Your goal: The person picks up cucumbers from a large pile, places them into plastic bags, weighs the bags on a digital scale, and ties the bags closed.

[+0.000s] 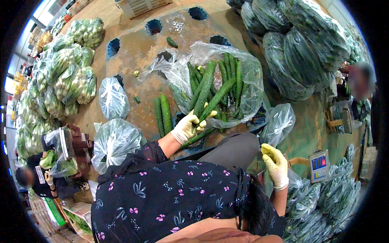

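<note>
My left hand (188,126), in a pale glove, is closed around the lower ends of two long, bumpy cucumbers (205,87), which fan apart above it. Behind them lies a large clear plastic bag (252,87), spread wide, with several more cucumbers (231,67) in it. Left of that hand, two cucumbers (162,114) lie side by side on the brown metal surface (142,73). Off to the right, my right hand (275,164), gloved and yellow-stained, is raised with fingers loosely bent and apart. Nothing shows in it. A tied clear bag (279,124) is just beyond it.
Filled clear bags (117,139) lie at my left, before a heap of bagged vegetables (73,69). Large bags of dark green produce (291,60) rise at far right. A digital scale (319,166) stands at right. Co-workers (40,172) are at both sides.
</note>
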